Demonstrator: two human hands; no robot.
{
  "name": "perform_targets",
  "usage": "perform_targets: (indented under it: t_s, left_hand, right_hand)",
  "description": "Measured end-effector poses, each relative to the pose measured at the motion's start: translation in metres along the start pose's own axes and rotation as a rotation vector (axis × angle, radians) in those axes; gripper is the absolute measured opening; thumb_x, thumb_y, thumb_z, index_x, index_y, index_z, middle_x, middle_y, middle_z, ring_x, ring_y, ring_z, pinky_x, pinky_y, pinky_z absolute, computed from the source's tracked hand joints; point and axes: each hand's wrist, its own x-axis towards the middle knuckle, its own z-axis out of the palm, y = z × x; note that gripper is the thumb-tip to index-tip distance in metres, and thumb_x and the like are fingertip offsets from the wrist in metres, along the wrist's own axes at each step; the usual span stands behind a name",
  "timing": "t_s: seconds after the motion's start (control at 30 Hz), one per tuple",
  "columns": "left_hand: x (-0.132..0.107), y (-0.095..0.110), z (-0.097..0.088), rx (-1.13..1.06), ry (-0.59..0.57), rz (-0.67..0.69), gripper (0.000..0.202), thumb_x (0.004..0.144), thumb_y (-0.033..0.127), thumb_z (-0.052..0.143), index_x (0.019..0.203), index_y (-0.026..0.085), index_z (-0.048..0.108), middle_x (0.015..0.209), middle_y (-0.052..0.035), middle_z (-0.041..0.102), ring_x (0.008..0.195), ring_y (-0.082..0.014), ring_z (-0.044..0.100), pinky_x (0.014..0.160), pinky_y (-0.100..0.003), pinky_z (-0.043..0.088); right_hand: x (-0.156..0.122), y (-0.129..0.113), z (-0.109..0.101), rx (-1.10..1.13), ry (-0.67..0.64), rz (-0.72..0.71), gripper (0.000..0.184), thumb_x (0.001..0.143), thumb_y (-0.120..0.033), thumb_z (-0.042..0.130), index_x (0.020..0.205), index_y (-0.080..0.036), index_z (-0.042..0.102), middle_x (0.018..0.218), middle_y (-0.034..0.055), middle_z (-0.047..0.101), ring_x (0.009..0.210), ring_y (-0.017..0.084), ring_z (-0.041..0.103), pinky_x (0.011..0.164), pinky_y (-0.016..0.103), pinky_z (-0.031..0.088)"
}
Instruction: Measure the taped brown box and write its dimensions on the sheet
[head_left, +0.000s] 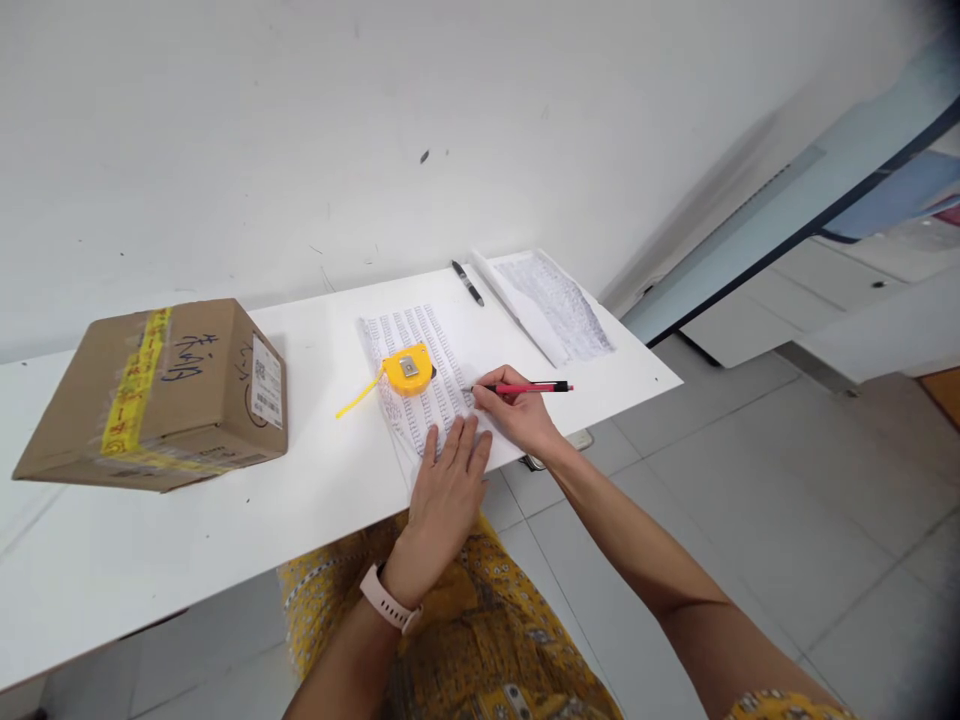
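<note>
A red and black pen [536, 387] is pinched in the fingers of my right hand [514, 412], its tip at the right side of a sheet of paper [439, 425] covered in columns of handwriting. My left hand [450, 480] lies flat with fingers stretched over the sheet's near edge. On the sheet's left part rests a yellow tape measure [407, 369], with a short length of yellow tape [358, 396] sticking out to the left.
A taped cardboard box [202, 390] stands on the white table [322, 480] at the left. Toward the wall lie a black pen [468, 283] and more written sheets [559, 305]. The table's right corner [667, 382] overhangs the tiled floor [720, 480].
</note>
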Motion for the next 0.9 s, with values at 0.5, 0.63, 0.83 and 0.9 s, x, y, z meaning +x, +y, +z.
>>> perform_targets:
  t_s: [0.5,0.63,0.83,0.9]
  left_hand:
    - [0.0000,-0.0012,0.0039,-0.015,0.059,-0.012,0.048,0.101,0.030,0.042,0.147,0.015,0.046,0.158,-0.0109,0.039,0.147,-0.0268,0.034,0.119,-0.053,0.031]
    - [-0.0004,-0.0014,0.0050,-0.018,0.079,-0.005,0.048,0.101,0.030,0.042,0.146,0.015,0.046,0.158,-0.0111,0.040,0.147,-0.0271,0.035,0.119,-0.053,0.031]
    - [-0.0012,-0.0016,0.0054,-0.024,0.079,-0.002,0.048,0.101,0.031,0.041,0.147,0.014,0.046,0.158,-0.0114,0.040,0.147,-0.0272,0.035,0.120,-0.053,0.030]
    - [-0.0012,-0.0018,0.0055,-0.025,0.078,-0.003,0.048,0.102,0.030,0.041,0.147,0.015,0.046,0.158,-0.0115,0.040,0.147,-0.0271,0.034,0.120,-0.053,0.030]
  right_hand:
    - [0.0008,0.0046,0.0003,-0.302,0.044,-0.095,0.030,0.085,-0.031,0.060,0.064,-0.023,0.040,0.056,-0.0063,0.037,0.054,0.012,0.035,0.053,0.027,0.029]
    - [0.0000,0.0042,0.0005,-0.304,0.040,-0.101,0.030,0.086,-0.031,0.060,0.064,-0.023,0.039,0.057,-0.0063,0.036,0.054,0.012,0.035,0.053,0.027,0.029]
    - [-0.0009,0.0036,0.0014,-0.311,0.033,-0.112,0.031,0.086,-0.031,0.059,0.064,-0.023,0.039,0.057,-0.0063,0.035,0.054,0.012,0.035,0.053,0.028,0.029]
    - [-0.0008,0.0033,0.0020,-0.318,0.034,-0.114,0.031,0.086,-0.031,0.059,0.064,-0.024,0.039,0.057,-0.0064,0.035,0.054,0.012,0.034,0.053,0.028,0.028]
